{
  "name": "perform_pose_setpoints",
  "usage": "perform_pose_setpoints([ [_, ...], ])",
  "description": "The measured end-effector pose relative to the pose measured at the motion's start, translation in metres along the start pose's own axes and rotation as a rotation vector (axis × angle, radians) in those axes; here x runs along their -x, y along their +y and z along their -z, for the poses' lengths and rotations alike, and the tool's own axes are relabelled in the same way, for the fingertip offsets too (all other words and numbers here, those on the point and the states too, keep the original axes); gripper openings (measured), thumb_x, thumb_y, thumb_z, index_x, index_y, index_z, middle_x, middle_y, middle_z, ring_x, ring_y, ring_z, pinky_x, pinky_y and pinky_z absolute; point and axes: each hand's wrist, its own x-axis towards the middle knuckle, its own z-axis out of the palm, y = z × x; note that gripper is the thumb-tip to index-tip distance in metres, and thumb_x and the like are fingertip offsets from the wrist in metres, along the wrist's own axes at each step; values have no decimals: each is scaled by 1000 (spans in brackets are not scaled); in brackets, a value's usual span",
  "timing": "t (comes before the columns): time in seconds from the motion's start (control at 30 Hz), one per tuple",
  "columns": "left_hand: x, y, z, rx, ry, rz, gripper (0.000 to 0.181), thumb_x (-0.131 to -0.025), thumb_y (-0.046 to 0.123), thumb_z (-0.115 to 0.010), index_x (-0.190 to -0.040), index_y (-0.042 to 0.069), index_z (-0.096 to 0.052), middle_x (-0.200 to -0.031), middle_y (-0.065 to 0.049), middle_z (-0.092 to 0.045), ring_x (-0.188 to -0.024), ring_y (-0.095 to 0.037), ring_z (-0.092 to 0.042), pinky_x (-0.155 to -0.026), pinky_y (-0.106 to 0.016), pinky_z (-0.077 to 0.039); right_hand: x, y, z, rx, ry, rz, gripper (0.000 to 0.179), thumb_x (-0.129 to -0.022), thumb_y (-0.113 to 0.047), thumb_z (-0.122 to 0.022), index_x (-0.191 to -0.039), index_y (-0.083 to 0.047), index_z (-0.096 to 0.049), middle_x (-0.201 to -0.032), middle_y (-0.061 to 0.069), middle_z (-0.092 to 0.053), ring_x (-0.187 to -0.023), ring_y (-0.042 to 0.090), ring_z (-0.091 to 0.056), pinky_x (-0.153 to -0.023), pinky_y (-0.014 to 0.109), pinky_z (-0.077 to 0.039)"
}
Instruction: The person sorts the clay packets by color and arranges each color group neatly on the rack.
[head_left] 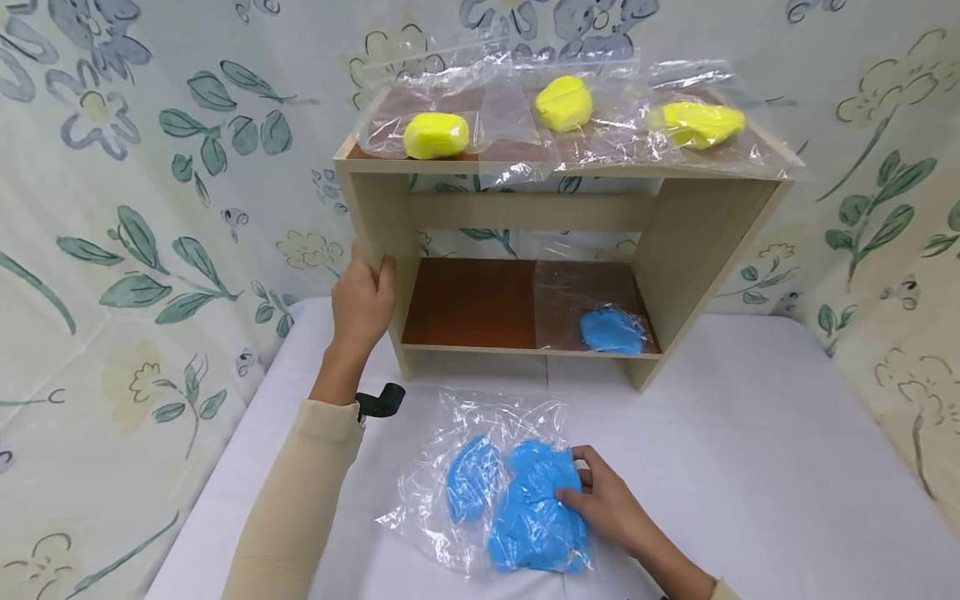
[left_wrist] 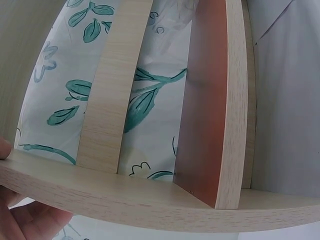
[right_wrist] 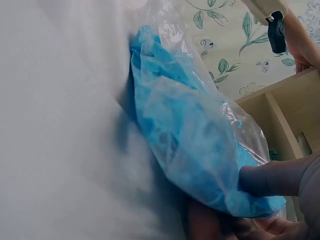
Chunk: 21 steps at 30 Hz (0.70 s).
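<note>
My left hand (head_left: 363, 293) grips the left side panel of a small wooden shelf unit (head_left: 712, 250). In the left wrist view its thumb (left_wrist: 4, 149) lies inside the panel and its fingers outside. On the white cloth in front, my right hand (head_left: 611, 504) pinches the right edge of a large blue, clay-like lump (head_left: 536, 512) in a clear plastic bag. The right wrist view shows the thumb on top of this bagged lump (right_wrist: 185, 135) and fingers beneath. Left of it lies a smaller blue piece (head_left: 474, 479) under clear plastic.
Three yellow lumps (head_left: 437, 136) in clear bags sit on the unit's top board. A bagged blue lump (head_left: 612, 330) lies at the right of the brown lower shelf (head_left: 472, 304). Floral fabric (head_left: 150, 250) hangs behind and at the sides.
</note>
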Motion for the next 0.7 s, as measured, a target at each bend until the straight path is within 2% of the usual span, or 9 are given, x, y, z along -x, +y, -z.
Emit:
perform_pose_setpoints([
  [0.23, 0, 2, 0, 1, -11, 6, 47, -102, 35, -42, -136, 2, -45, -123, -25, -66, -98, -43, -69, -80, -56, -56, -3, 1, -1, -39, -2, 30, 59, -88, -8, -70, -141, -10, -46, -120, 25, -68, -99, 33, -73, -74, 45, -61],
  [0.4, 0, 0, 1, 0, -17, 15, 48, -102, 36, -42, -138, 3, -44, -125, -25, -65, -101, -43, -68, -82, -56, -56, -1, -4, 1, -118, -35, 67, 57, -91, -5, -65, -143, -10, -43, -127, 29, -64, -103, 33, -72, -78, 43, -61],
  [0.5, 0, 0, 1, -2, -17, 22, 48, -103, 36, -41, -139, 5, -43, -128, -24, -65, -104, -43, -68, -84, -56, -56, -1, -9, 4, -130, -53, 91, 57, -92, -4, -63, -145, -11, -41, -131, 30, -61, -109, 35, -70, -81, 43, -61],
  [0.7, -2, 0, 0, -8, -2, 3, 45, -102, 33, -44, -134, 3, -47, -121, -26, -67, -105, -46, -66, -85, -59, -52, -1, -18, 9, -135, -82, 142, 57, -94, -3, -61, -146, -10, -38, -134, 32, -58, -111, 38, -69, -81, 40, -61],
])
